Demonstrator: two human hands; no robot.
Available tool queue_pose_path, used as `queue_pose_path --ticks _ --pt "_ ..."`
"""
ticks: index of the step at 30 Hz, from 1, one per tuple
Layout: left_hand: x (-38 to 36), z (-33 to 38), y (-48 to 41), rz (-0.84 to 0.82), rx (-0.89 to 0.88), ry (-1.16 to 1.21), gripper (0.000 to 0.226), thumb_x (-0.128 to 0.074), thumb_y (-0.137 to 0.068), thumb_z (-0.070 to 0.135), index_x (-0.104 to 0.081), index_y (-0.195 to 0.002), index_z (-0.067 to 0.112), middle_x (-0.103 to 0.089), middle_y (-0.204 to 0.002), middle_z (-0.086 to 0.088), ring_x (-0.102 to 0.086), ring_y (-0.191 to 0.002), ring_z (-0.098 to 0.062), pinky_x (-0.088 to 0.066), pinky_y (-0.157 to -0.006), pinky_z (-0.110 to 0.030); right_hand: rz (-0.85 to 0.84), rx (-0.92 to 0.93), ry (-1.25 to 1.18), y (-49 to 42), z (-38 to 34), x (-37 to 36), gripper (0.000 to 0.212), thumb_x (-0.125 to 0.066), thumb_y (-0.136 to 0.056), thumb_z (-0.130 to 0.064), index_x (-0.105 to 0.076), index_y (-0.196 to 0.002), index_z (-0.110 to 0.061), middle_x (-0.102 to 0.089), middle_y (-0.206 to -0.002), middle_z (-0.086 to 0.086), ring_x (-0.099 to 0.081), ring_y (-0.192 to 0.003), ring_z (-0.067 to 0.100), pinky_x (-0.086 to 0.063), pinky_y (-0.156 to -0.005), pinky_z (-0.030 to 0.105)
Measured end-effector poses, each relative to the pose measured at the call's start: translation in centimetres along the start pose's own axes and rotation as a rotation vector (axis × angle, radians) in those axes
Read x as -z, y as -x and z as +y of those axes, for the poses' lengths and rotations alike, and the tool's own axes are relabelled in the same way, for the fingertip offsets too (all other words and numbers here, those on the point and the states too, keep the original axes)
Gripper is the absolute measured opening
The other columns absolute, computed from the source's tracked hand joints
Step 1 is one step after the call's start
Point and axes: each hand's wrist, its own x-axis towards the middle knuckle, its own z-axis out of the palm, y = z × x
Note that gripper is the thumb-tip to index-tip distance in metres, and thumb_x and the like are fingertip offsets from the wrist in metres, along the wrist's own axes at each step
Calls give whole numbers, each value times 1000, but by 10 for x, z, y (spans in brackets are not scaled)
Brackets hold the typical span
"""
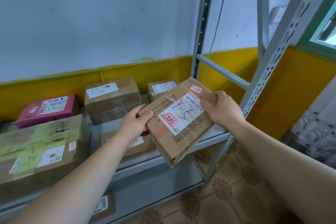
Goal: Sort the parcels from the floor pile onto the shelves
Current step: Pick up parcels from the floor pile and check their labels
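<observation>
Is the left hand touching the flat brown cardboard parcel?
Touching. The head view shows the left hand gripping the flat brown cardboard parcel by its edge, thumb on top.

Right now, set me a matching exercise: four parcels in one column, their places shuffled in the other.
Parcels:
1. pink parcel
2. green-taped box
3. flat parcel with red sticker
4. tall brown box

Places:
A. shelf back, centre
B. held by left hand and right hand
C. shelf front, left
D. shelf back, left

Pairs: 1-D, 2-C, 3-B, 4-A.
</observation>
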Motion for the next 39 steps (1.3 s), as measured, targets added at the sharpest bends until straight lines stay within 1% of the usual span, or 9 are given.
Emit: queue_pose_path --ticks 4,7,10,14,18,23,26,29,39 --pt "-28 -16 -17 210 92 135 68 -73 -86 24 -34 -141 20 -44 -139 -7 -59 -110 -24 -53 -85 -36 -103 63 139 -17 7 -9 75 -48 -91 -63 -24 -149 -21 -42 -141 10 -50 -121 34 -46 -91 43" --pt "-53 -16 -22 322 123 102 45 -72 -86 30 -41 -116 16 -57 -118 -10 -62 -101 -24 -54 -85 -42 -206 77 166 -30 19 -19 74 -40 -95 -62 -5 -154 -36 -36 -143 13 -45 -126 38 -44 -97 48" --pt "-74 -21 -22 264 95 82 30 -66 -91 24 -51 -117 18 -65 -113 -3 -65 -94 -17 -55 -72 -34 -255 22 147 -44 36 -27 70 -35 -98 -60 -5 -156 -35 -34 -145 14 -40 -130 37 -44 -101 50" --pt "-88 -41 -20 150 119 79 52 -63 -92 10 -48 -138 28 -62 -127 3 -60 -114 -19 -50 -98 -45 -306 31 170 -56 51 -38 67 -34 -100 -55 -6 -156 -30 -31 -146 16 -36 -133 37 -41 -103 50" --pt "-94 -54 -27 74 149 -19 70 -62 -92 11 -32 -147 42 -61 -128 11 -58 -117 -15 -45 -105 -45 -336 59 175 -61 61 -51 60 -31 -101 -53 -13 -153 -30 -31 -144 16 -35 -132 37 -39 -104 52" --pt "-101 -48 -40 49 141 -231 70 -52 -99 27 -10 -154 38 -38 -149 13 -42 -134 -16 -34 -113 -44 -332 142 282 -73 61 -53 60 -28 -102 -54 -13 -154 -28 -20 -158 13 -23 -143 36 -27 -113 52" --pt "-103 -48 -31 54 51 -479 73 -51 -97 40 -8 -155 33 -7 -162 12 -18 -147 -15 -20 -119 -44 -332 310 366 -77 54 -57 65 -26 -100 -60 -11 -156 -32 -4 -165 5 -3 -151 30 -12 -120 52" --pt "-111 -50 -22 -30 -7 -673 78 -48 -97 46 0 -155 28 17 -160 14 5 -148 -10 -7 -119 -39 -369 344 413 -81 54 -65 66 -25 -97 -65 -11 -155 -35 0 -166 0 5 -152 27 -9 -121 54" --pt "-106 -47 -52 -18 -21 -738 77 -49 -96 48 -7 -156 25 14 -161 13 -2 -149 -12 -13 -120 -38 -393 328 390 -109 44 -71 65 -30 -97 -63 -17 -154 -34 -5 -165 -2 3 -151 25 -9 -119 55"
